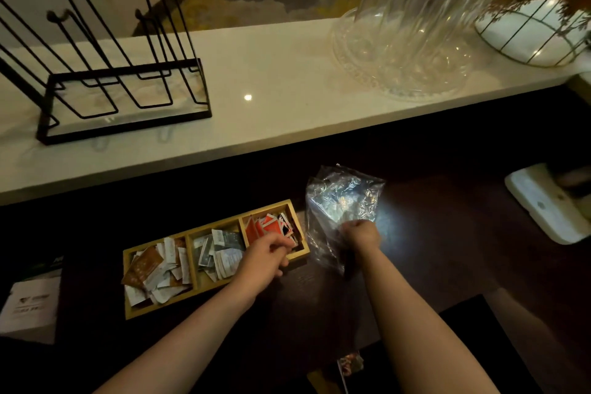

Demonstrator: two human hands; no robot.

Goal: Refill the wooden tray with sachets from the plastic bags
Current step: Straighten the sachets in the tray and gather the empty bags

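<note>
A wooden tray (128, 285) with three compartments lies on the dark lower counter. White and brown sachets (156, 275) fill its left compartment, grey-white sachets (220, 253) the middle one, red sachets (268, 224) the right one. My left hand (265, 257) hovers over the right compartment's front edge with fingers curled; whether it holds a sachet I cannot tell. My right hand (361, 235) grips a crumpled clear plastic bag (339, 198) just right of the tray, and the bag looks nearly empty.
A raised white countertop (271, 96) runs behind, carrying a black wire rack (121, 86), upturned glasses on a glass tray (406, 51) and a wire-caged white vase (531, 32). A white box (32, 307) lies left of the wooden tray, a white device (543, 205) at right.
</note>
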